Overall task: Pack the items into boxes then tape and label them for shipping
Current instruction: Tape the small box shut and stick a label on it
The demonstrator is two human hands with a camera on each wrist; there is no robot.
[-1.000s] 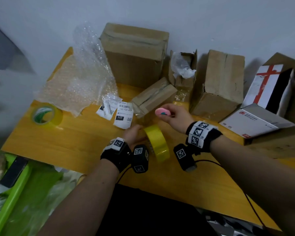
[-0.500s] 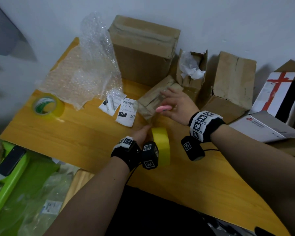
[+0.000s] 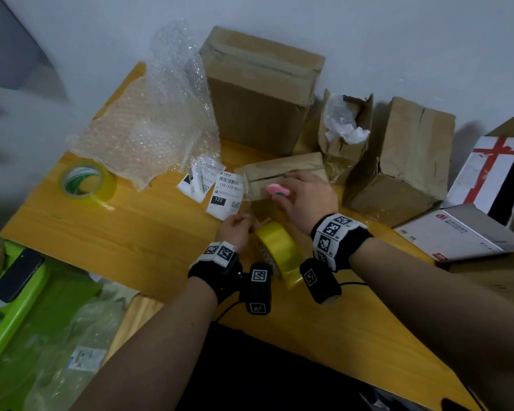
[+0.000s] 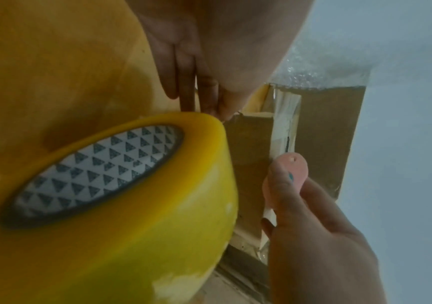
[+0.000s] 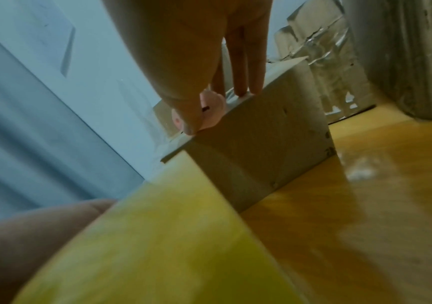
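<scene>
While the right hand [image 3: 304,197] is pinching a small pink cutter [image 3: 278,190] under its thumb and resting straight fingers on the small cardboard box [image 3: 282,170], the left hand [image 3: 235,231] is gripping the yellow tape roll [image 3: 276,250], standing on edge on the surface [image 3: 131,232] between both hands.
</scene>
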